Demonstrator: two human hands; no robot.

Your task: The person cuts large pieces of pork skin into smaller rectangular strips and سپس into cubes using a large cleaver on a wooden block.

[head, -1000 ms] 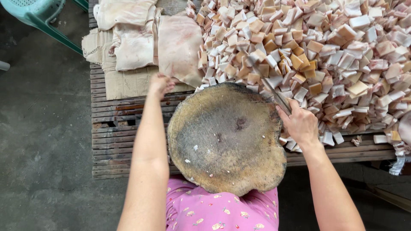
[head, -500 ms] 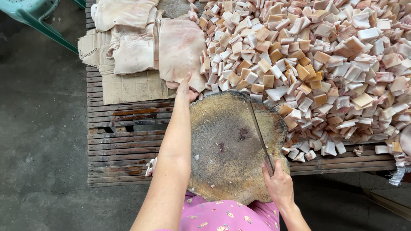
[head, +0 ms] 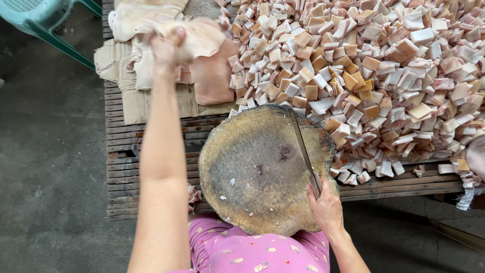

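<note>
The left hand [head: 164,48] is gripping a pale skin slab [head: 202,38] off the stack; the right hand [head: 326,207] is clasping the cleaver [head: 303,146] flat on the round block [head: 252,172]; the slab probably needs laying there.

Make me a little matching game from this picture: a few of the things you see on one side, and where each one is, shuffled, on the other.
Things:
1. slab of pork skin
2. knife
3. round chopping block
4. pile of cut cubes

Places:
A. heaped on the table's right side
B. gripped by the left hand
C. at the table's near edge, before the person
D. in the right hand, blade across the block

Pairs: 1-B, 2-D, 3-C, 4-A
</note>
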